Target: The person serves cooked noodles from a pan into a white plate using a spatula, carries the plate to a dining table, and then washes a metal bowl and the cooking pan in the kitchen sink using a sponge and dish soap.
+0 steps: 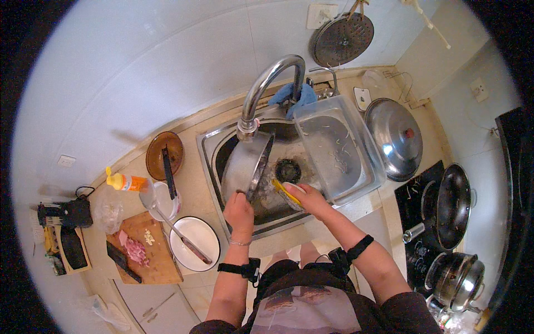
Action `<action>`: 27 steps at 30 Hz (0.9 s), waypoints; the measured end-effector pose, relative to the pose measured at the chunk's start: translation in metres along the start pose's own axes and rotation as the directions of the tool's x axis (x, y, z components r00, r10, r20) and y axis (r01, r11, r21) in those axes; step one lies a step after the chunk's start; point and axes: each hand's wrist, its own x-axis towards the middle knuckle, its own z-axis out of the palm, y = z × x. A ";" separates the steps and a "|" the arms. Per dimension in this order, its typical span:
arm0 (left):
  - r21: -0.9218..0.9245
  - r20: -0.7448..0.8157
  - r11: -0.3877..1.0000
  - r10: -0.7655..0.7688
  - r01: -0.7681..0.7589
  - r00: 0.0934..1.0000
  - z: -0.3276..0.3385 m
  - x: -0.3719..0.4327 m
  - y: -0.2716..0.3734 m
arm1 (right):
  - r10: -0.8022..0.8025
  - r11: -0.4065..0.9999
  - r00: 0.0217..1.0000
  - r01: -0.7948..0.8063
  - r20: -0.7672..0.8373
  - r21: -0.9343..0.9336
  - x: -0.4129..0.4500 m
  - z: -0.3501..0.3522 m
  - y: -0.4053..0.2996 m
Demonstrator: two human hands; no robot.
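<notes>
My left hand grips the near edge of a metal pan or pot, which is tilted on its side in the left part of the stainless steel sink. Above the vessel arches a chrome faucet; whether water runs cannot be told. My right hand holds a yellow-edged scrubbing sponge over the near side of the sink, close to the drain. A clear plastic bin with a few pale shreds in it rests across the sink's right side.
Left: cutting board with sliced meat, garlic and a knife, white enamel bowl with a ladle across it, brown bowl, yellow-capped bottle. Right: large metal lid, wok on the black stove, steel pot. Blue cloth lies behind the faucet.
</notes>
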 end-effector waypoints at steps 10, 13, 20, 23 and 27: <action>-0.049 -0.004 0.983 0.175 -0.175 0.985 -0.023 -0.005 -0.004 | 0.064 0.998 0.997 -0.064 0.043 -0.001 -0.015 -0.012 -0.015; 0.012 0.048 0.984 0.175 -0.176 0.983 -0.045 -0.005 0.008 | 0.041 0.999 0.999 -0.041 0.025 0.007 -0.006 -0.026 0.009; -0.020 0.083 0.958 0.288 -0.287 0.954 -0.099 -0.015 0.013 | 0.021 0.876 0.998 -0.049 0.063 0.481 -0.047 -0.085 -0.027; -0.028 0.047 0.945 0.327 -0.326 0.944 -0.120 -0.011 0.036 | 0.072 0.785 0.997 -0.054 -0.005 0.617 -0.054 -0.103 -0.030; -0.164 -0.124 0.904 0.379 -0.396 0.917 -0.138 0.011 0.071 | 0.017 0.680 0.994 0.067 -0.108 0.730 -0.059 -0.119 -0.028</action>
